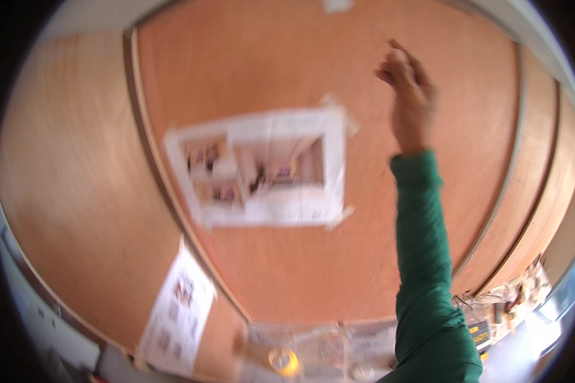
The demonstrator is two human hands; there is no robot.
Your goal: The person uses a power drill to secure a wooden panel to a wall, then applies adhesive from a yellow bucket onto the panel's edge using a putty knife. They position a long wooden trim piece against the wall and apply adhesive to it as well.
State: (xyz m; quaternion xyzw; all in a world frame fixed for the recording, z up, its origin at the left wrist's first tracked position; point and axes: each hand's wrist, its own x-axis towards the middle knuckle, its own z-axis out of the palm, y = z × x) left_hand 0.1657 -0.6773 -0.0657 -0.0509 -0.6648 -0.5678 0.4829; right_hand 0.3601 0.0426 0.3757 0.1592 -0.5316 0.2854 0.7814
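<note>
My right hand [412, 96], in a green sleeve [425, 236], is raised in front of a large reddish-brown wood panel [287, 274]. Its fingers are drawn together near the panel's upper right part. Motion blurs the fingertips, and whatever they may hold is too small to make out. To the left of this hand, a white sheet with printed pictures [291, 205] is fixed to the panel with tape at its corners. My left hand is out of view.
A lighter wood panel [76, 166] stands at the left, with another printed sheet [179, 306] low on it. Below are a yellow roll [283, 362] and a surface with plastic sheeting [326, 348]. Tools [498, 313] lie at the lower right. Vertical strips [511, 166] divide the right side.
</note>
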